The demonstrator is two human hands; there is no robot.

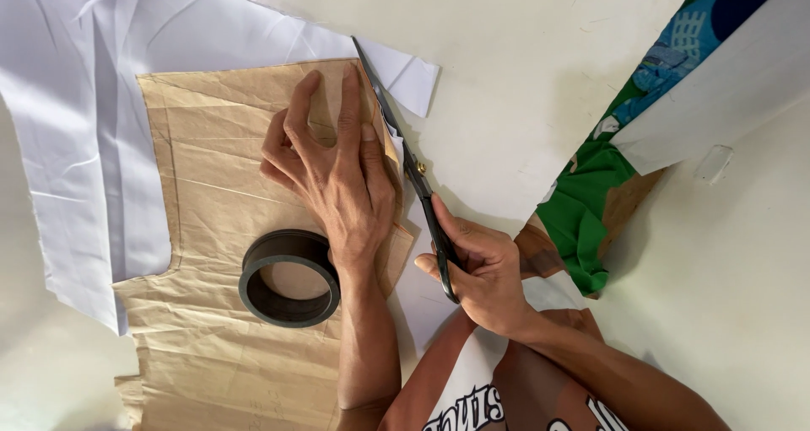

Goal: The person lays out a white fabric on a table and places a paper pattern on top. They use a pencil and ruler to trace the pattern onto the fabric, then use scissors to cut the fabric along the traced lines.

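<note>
We are in the cutting step: our right hand (483, 266) has its fingers threaded through the handles of the black scissors (411, 168), closed around them, and the blades run up along the right edge of the brown paper pattern (219, 203). The blades look nearly shut, their tip close to the pattern's upper right corner, so we judge this cut to be well along that edge.

Our left hand (333, 174) lies flat on the pattern just beside the blades, fingers spread and pressed down, holding paper and the white fabric (84, 102) under it against the pale surface (523, 68). The fabric spreads out past the pattern to the left and above it, and a small flap shows to the right of the blades.

1 dark ring (288, 277) sits on the pattern as a weight, touching our left wrist. Green printed cloth (591, 203) hangs at the surface's edge, well apart from the cut.

The next move, as we judge it, calls for opening the blades and following the paper's edge closely, with the left hand pressing near the cut so neither layer slips.
</note>
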